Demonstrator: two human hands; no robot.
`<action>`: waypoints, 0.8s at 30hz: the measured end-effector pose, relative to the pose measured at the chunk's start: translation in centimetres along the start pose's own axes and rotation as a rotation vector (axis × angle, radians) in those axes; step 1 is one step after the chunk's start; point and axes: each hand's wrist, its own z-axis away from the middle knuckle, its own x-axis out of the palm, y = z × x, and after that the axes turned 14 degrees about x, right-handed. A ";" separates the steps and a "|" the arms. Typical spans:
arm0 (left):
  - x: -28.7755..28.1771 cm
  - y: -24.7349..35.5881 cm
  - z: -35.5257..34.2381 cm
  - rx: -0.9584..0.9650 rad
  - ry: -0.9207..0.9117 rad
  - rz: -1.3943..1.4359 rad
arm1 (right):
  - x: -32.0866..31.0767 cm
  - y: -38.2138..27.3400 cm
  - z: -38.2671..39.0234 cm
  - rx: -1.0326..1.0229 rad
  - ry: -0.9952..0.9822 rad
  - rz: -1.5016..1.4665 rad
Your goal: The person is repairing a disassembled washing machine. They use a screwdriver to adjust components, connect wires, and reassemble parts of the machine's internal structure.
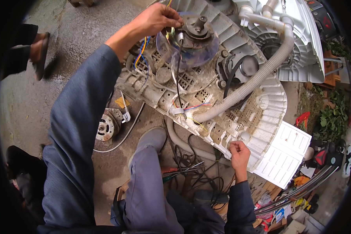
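Note:
The worn plastic base of an appliance (257, 105) lies underside up, carrying a pulley (199, 27) on a bluish translucent housing, a black belt assembly, coloured wires (141, 52) and a corrugged grey drain hose (241, 89). My left hand (165, 19) is closed beside the pulley, among wires and a small connector; what its fingertips hold is unclear. My right hand (238, 154) pinches the lower rim of the base, below the hose's end. A detached motor (107, 126) with a white plug and cable sits on the ground to the left.
Another white plastic housing with pipes (306, 46) stands at upper right. A white panel (280, 154) lies beside the base. Cables and screwdrivers (183, 169) lie between my legs; clutter and plants (331, 117) line the right. Someone's sandalled feet (39, 50) are at upper left.

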 end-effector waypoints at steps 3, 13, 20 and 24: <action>-0.4 -1.7 -0.7 0.013 -0.029 -0.002 | 0.0 0.3 -0.1 0.007 0.002 -0.008; 1.2 -0.7 -0.8 -0.208 0.181 0.240 | 0.2 1.3 -0.6 0.015 -0.002 -0.062; 0.8 -1.2 -0.6 -0.250 0.151 0.371 | 0.1 0.7 -0.4 0.043 -0.024 -0.066; 0.2 -0.5 -1.3 -0.197 0.057 0.210 | 0.1 0.8 -0.6 0.043 -0.015 -0.059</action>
